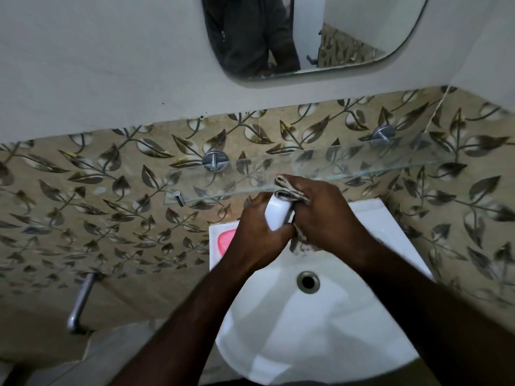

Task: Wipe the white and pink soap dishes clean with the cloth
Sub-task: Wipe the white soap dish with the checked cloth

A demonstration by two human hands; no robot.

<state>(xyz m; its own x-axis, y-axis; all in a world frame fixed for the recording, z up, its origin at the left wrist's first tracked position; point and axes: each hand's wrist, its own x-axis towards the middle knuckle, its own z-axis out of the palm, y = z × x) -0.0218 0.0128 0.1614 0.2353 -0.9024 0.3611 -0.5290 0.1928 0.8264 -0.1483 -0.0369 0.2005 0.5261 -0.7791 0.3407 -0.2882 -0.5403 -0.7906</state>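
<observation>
- Below the mirror [320, 37] and glass shelf [334, 168], a white sink [320, 330] meets leaf-patterned tiles [111, 213].
- Centre frame, left hand [259, 232] fingers clamp the white soap dish [276, 214].
- Right hand [326, 210] fingers press the cloth [289, 188] against it.
- Pink soap dish [225, 240] rests on the sink's left rim.

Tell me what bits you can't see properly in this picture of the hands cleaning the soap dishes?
All in the head view:
- pink soap dish: mostly hidden behind the left hand.
- white soap dish: its inside is covered by both hands and the cloth.
- cloth: mostly bunched under the right hand.
- sink: tap not visible; near rim cut off by the bottom edge.
- mirror: top cut off by the upper edge.
</observation>
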